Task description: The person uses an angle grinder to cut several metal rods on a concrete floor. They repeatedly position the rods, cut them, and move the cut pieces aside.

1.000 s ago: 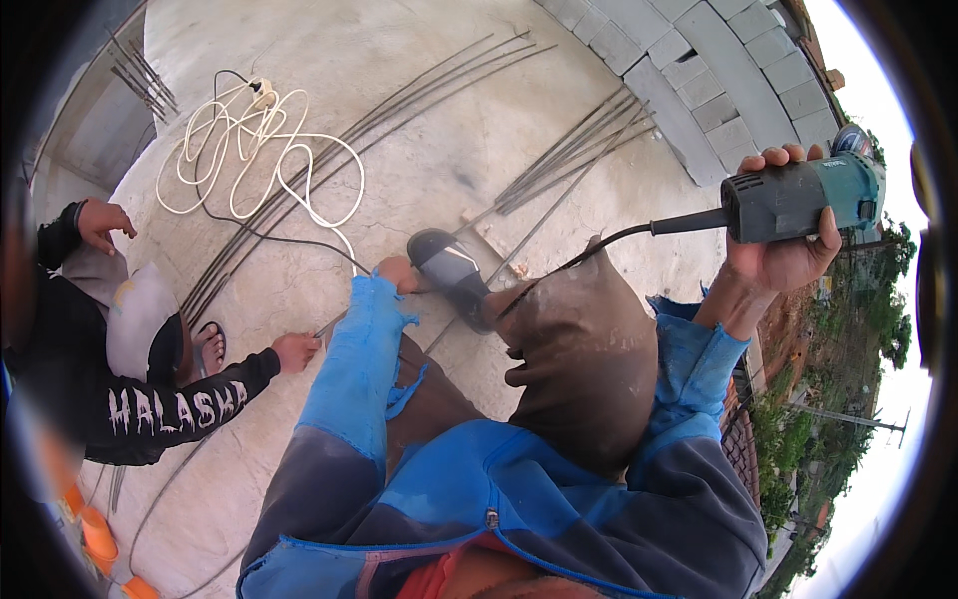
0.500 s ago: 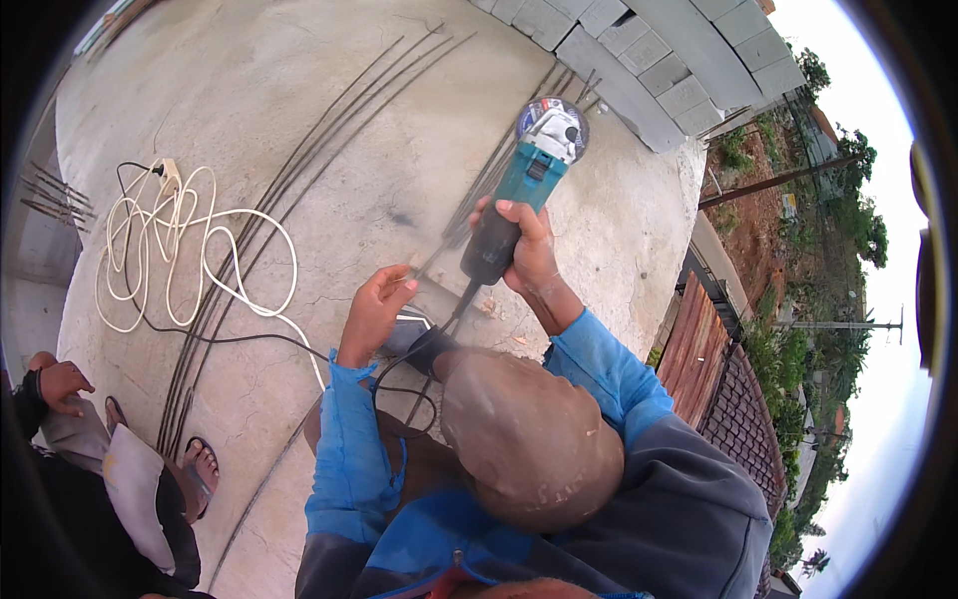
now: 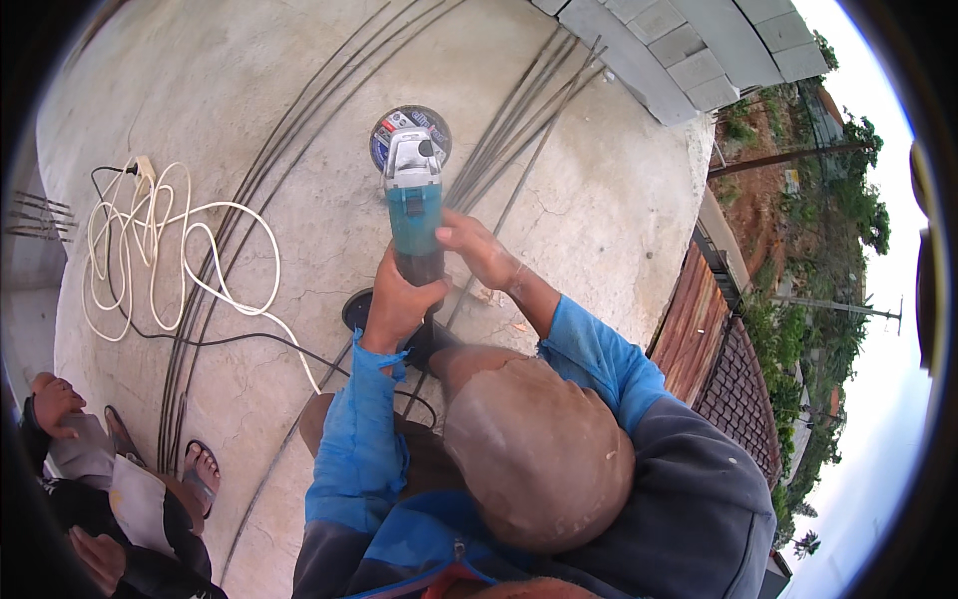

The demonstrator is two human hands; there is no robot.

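Observation:
A teal and black angle grinder [image 3: 413,215] is held upright in the picture, its silver head and round cutting disc [image 3: 380,140] farthest from me. My left hand [image 3: 399,304] is wrapped round the black rear of its body. Against the right side of the body, my right hand [image 3: 484,255] grips with the thumb on the teal casing; its other fingers are partly hidden. Just right of the disc lies a bundle of steel rebar [image 3: 519,120] on the concrete floor. The disc looks apart from these rods.
Long bent rebar rods [image 3: 254,175] run along the floor to the left. Beyond them lies a loosely coiled white extension cord [image 3: 271,240] with a socket [image 3: 145,170]. Another person's sandalled foot [image 3: 203,469] is at lower left. Grey blocks [image 3: 679,45] stand at far right.
The grinder has swung left and now points straight away from me. My left hand, earlier free with fingers raised, has closed round its rear. My right hand has shifted to its side.

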